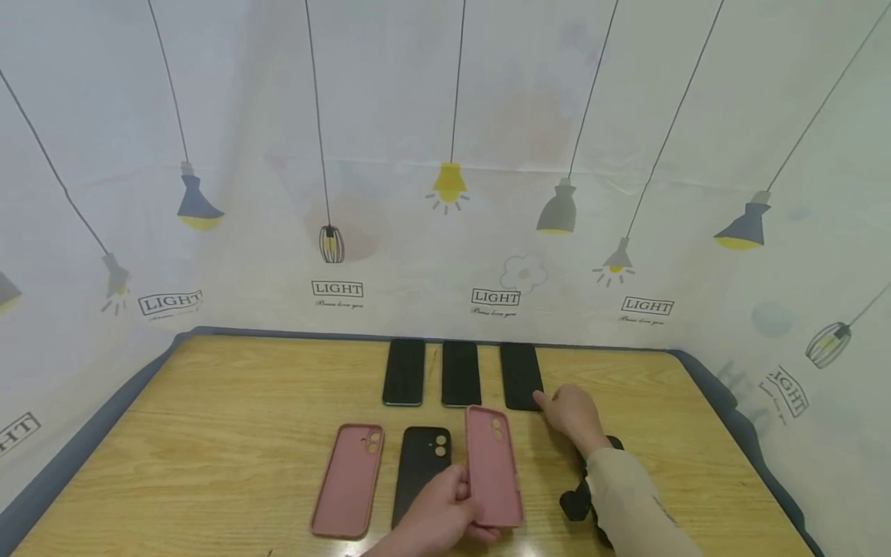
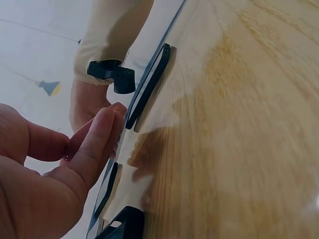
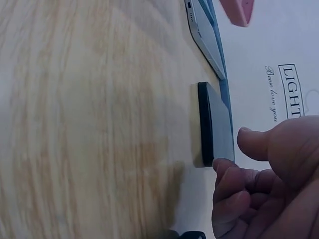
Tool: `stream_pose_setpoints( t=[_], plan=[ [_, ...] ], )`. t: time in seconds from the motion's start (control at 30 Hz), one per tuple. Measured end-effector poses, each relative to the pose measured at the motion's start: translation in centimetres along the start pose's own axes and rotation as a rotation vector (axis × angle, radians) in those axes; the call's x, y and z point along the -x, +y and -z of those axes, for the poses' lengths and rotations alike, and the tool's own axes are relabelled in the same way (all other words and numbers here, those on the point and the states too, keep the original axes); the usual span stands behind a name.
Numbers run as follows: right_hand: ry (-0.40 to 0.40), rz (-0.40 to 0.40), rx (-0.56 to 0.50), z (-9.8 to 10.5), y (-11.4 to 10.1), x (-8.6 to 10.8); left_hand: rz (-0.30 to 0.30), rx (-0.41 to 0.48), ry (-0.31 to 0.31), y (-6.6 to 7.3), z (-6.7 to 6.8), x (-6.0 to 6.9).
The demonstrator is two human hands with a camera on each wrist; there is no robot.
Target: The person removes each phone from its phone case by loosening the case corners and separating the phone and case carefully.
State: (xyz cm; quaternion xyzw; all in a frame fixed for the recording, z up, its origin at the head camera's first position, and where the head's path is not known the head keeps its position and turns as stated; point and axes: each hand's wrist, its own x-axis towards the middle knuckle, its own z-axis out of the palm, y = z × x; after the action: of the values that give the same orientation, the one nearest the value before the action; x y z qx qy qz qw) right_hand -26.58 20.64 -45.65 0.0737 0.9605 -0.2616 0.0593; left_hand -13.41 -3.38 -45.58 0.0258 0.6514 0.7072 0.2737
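In the head view my left hand (image 1: 442, 507) holds a pink phone case (image 1: 494, 468) by its lower left side, tilted up off the table. My right hand (image 1: 574, 418) reaches to the lower right corner of the rightmost black phone (image 1: 520, 377), fingertips at its edge. From the right wrist view, that phone (image 3: 219, 124) lies flat with a thick black rim, and the thumb (image 3: 254, 142) stands apart from the curled fingers. A black phone case (image 1: 421, 468) and another pink case (image 1: 348, 481) lie left of the held one.
Two more phones, one in the middle (image 1: 461, 374) and one at left (image 1: 404, 372), lie along the wooden table's (image 1: 230, 433) back edge. Behind stands a white printed cloth (image 1: 390, 193). A black device (image 1: 576, 503) sits at my right sleeve (image 1: 633, 495).
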Motion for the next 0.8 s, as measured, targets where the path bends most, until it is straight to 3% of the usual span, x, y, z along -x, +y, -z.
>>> stream_pose_setpoints(
  t=[0.27,0.53,0.8],
  plan=[
    [0.007,0.011,-0.017,0.8,0.0,0.6,0.016,-0.006,-0.009,0.0,-0.3,-0.1],
    [0.032,0.075,-0.033,1.1,0.1,1.8,0.034,-0.03,-0.009,-0.2,-0.8,-0.3],
    [0.034,0.097,-0.05,1.4,-0.1,2.6,0.08,-0.074,0.001,-0.1,-1.0,-0.5]
  ],
)
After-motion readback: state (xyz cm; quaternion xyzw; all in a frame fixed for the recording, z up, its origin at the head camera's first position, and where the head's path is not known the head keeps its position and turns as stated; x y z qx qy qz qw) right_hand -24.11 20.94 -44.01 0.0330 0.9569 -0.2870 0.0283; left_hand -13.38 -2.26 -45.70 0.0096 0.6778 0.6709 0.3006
